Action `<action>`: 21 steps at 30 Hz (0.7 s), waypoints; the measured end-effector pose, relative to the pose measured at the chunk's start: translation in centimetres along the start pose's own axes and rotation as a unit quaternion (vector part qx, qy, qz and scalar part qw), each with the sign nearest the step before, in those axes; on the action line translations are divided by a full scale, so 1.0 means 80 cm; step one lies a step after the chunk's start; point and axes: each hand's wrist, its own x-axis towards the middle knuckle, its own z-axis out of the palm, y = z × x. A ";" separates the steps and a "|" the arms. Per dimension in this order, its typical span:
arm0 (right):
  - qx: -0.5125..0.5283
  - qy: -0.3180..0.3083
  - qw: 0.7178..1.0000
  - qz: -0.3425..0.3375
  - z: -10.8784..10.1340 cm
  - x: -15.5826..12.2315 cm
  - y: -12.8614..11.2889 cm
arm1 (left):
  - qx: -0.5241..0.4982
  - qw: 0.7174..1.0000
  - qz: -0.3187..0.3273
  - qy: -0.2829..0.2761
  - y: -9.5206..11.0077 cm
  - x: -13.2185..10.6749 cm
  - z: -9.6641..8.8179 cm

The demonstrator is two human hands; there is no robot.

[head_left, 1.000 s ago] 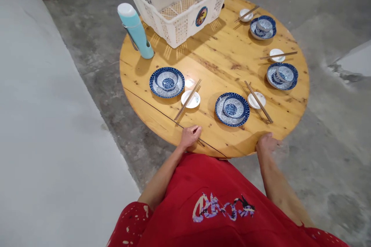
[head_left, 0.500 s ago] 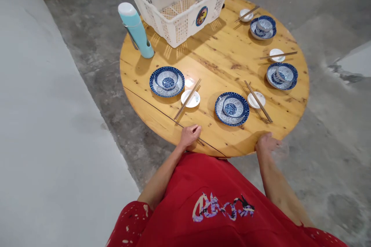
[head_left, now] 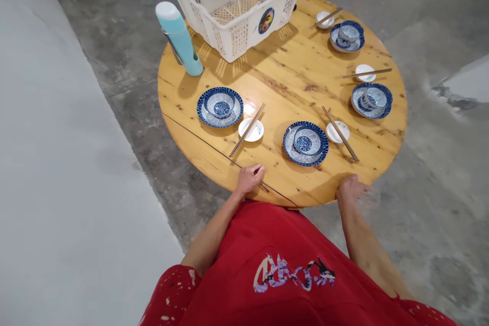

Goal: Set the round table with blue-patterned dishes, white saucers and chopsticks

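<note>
My left hand (head_left: 250,179) is curled into a fist on the front edge of the round wooden table (head_left: 282,81); nothing shows in it. My right hand (head_left: 350,189) is at the table's edge further right, its fingers blurred and partly hidden. Between and beyond the hands sits a blue-and-white plate (head_left: 289,157) with a bowl (head_left: 307,141) on it. To its right, chopsticks (head_left: 345,141) lie across a small white dish (head_left: 333,135). Nearest my left hand, another pair of chopsticks (head_left: 244,136) rests on a white dish (head_left: 255,133).
A white plastic basket (head_left: 233,41) and a light-blue thermos-like container (head_left: 179,35) stand at the table's back left. More blue-and-white settings, such as a plate (head_left: 218,121) at left and a plate (head_left: 376,112) at right, surround the edge. A white wall (head_left: 76,188) runs along the left.
</note>
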 end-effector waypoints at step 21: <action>0.020 0.008 1.000 -0.005 0.001 0.001 0.003 | -0.007 1.000 0.002 0.001 -0.004 0.000 0.002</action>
